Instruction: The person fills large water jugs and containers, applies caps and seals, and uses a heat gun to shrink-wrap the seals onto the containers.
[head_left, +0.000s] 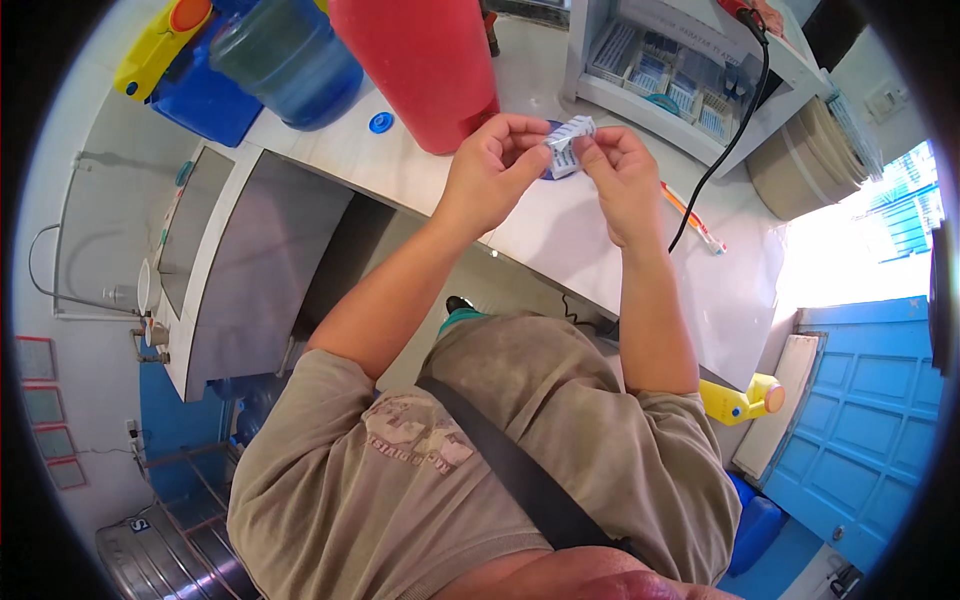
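Observation:
Both hands meet over the white tiled counter (540, 217), holding a small white packet or strip (564, 154) that bears print. My left hand (499, 165) pinches its left edge between thumb and fingers. The right edge is pinched by my right hand (616, 169). Part of a dark blue round thing (553, 129) shows behind the packet; most of it is hidden. A tall red container (427, 67) stands just beyond my left hand. To the right of my right hand, an orange and white toothbrush (697, 217) lies on the counter.
A blue cap (381, 122), a clear blue water jug (300, 67) and a blue jerrycan (202, 90) are at the back left. A white display case (675, 120) stands at the back right, with a black cable (720, 161) hanging before it. Stacked beige buckets (802, 154) are further right.

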